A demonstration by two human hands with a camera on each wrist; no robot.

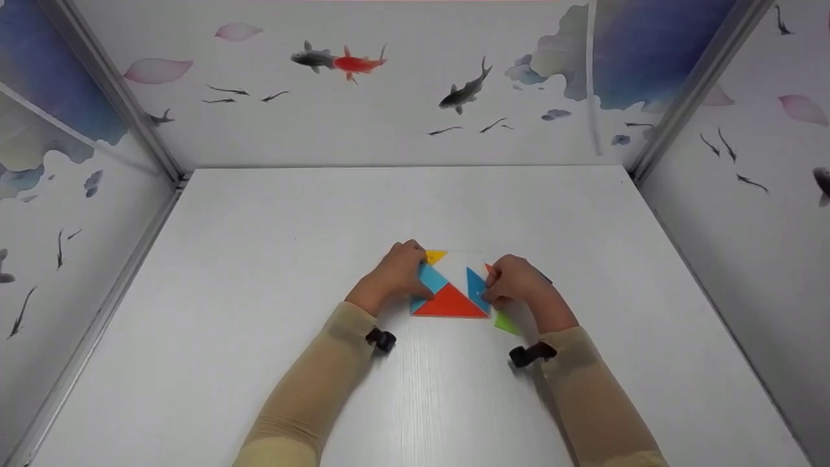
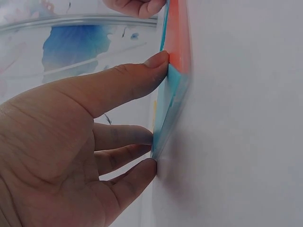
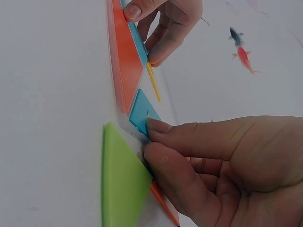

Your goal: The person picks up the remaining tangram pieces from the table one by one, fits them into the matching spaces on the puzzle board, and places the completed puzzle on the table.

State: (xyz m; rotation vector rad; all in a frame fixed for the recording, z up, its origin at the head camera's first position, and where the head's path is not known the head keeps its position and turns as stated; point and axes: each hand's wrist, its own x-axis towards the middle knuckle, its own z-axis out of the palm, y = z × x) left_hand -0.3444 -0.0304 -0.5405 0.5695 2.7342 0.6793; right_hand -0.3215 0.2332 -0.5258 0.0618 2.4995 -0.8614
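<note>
While L hand grips lt-blue pc, R hand pinches blue pc; prob. fitting step, next likely needs blue pc seated L of R fingers, by red pc.

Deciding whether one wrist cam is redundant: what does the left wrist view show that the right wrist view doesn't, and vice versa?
Left wrist only: the blue printed patch on the wall and the metal rail.

Right wrist only: the green piece, the orange piece and the printed red fish.

Both: the left hand, right hand, red triangle, light blue shape and yellow piece, the last a thin sliver in the left view.
</note>
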